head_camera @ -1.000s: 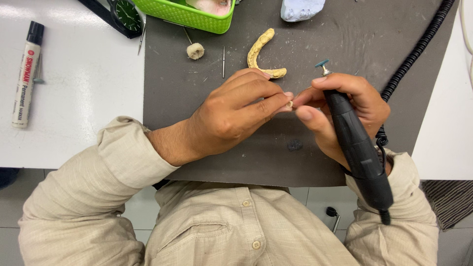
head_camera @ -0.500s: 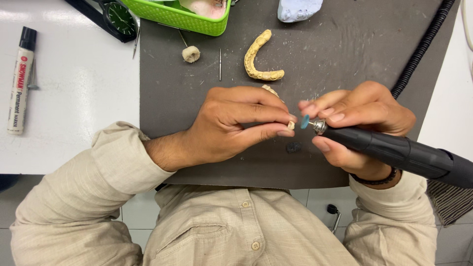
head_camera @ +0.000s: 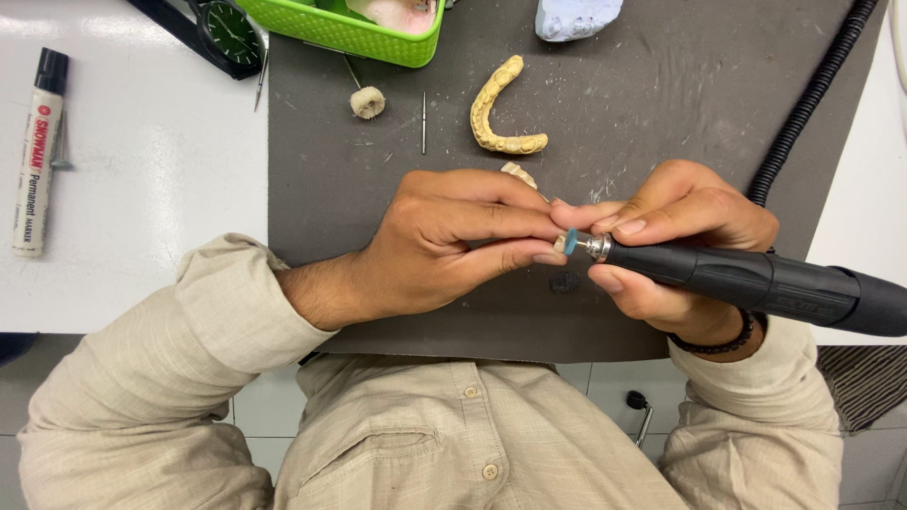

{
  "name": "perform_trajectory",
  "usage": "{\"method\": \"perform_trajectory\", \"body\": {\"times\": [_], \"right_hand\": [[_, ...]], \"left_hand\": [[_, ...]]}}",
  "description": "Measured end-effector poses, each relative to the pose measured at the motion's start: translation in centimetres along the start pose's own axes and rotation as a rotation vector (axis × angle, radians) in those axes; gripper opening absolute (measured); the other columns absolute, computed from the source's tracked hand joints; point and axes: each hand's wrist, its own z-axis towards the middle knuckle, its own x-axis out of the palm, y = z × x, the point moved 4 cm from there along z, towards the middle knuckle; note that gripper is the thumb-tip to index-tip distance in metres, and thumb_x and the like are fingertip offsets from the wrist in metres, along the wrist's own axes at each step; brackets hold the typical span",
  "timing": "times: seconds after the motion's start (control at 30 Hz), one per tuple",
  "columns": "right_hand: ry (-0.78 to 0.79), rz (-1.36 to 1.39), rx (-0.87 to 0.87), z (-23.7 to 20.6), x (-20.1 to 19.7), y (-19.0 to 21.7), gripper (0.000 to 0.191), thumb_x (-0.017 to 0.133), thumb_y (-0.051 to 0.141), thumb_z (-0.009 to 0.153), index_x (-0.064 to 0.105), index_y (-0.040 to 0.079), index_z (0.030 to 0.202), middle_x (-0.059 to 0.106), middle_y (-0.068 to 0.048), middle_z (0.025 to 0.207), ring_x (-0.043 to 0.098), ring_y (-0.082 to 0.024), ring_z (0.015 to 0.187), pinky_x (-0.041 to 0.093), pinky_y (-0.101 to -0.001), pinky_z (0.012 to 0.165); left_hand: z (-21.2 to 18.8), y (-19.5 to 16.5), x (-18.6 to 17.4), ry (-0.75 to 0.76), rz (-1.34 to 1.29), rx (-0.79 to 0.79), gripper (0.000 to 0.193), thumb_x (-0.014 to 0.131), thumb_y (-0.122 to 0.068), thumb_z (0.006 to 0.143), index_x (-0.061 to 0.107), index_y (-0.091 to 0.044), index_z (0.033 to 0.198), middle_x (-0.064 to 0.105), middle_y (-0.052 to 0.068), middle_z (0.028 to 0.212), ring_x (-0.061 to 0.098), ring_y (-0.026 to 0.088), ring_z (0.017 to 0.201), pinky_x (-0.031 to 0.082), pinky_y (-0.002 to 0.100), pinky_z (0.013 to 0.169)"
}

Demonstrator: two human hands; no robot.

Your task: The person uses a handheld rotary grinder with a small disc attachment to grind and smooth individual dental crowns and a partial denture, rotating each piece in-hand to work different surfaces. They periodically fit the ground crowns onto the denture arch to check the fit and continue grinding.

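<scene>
Your right hand has swung the black rotary handpiece from upright to lying flat, its blue-tipped bit now meeting the small piece pinched in your left hand's closed fingertips, so grinding looks underway. A cream, ridged dental arch lies on the dusty grey mat.

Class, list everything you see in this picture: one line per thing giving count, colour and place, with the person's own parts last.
Mat: one, dark grey, centre of white bench.
Dental arch cast: one, cream, on mat above hands.
Small cast piece: one, cream, behind left fingers.
Basket: one, green, top edge.
Pale blue cast: one, top.
Buffing wheel: one, cream, below basket.
Thin bur: one, metal, on mat.
Marker: one, white, black cap, far left.
Wristwatch: one, dark, top left.
Hose: one, black, right.
Handpiece: one, black, blue tip.
Left hand: pinching beside tip.
Right hand: holding handpiece.
</scene>
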Motion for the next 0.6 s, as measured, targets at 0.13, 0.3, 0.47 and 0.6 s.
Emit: {"method": "perform_trajectory", "body": {"times": [0.13,0.3,0.47,0.6], "right_hand": [[0.005,0.017,-0.014,0.21,0.1,0.12,0.024,0.075,-0.002,0.087,0.062,0.005,0.106,0.062,-0.007,0.099,0.075,-0.021,0.106,0.063,-0.0436,0.105],[0.002,0.011,0.003,0.26,0.1,0.16,0.024,0.076,-0.002,0.086,0.064,0.004,0.106,0.062,-0.007,0.097,0.076,-0.021,0.101,0.064,-0.0434,0.105],[0.034,-0.027,-0.028,0.17,0.1,0.34,0.026,0.076,-0.003,0.085,0.064,0.004,0.107,0.062,-0.006,0.097,0.076,-0.023,0.105,0.064,-0.0419,0.103],[0.016,-0.032,-0.014,0.1,0.02,0.3,0.025,0.075,-0.003,0.087,0.062,0.003,0.108,0.061,-0.008,0.097,0.075,-0.023,0.103,0.064,-0.0418,0.104]], "left_hand": [[-0.02,0.01,-0.01,-0.003,-0.001,-0.005,0.016,0.08,-0.004,0.1,0.076,-0.006,0.116,0.074,0.009,0.115,0.076,0.016,0.094,0.064,0.024,0.082],[0.01,0.12,0.05,-0.004,0.005,-0.012,0.015,0.08,-0.004,0.099,0.076,-0.005,0.114,0.075,0.009,0.113,0.076,0.015,0.092,0.063,0.024,0.079],[0.03,0.2,0.09,-0.001,0.007,-0.005,0.016,0.08,-0.003,0.098,0.076,-0.005,0.113,0.075,0.009,0.113,0.076,0.015,0.091,0.063,0.024,0.078],[-0.02,0.2,0.17,0.001,-0.005,0.002,0.017,0.08,-0.003,0.1,0.076,-0.005,0.116,0.074,0.009,0.115,0.076,0.015,0.095,0.064,0.024,0.081]]}}
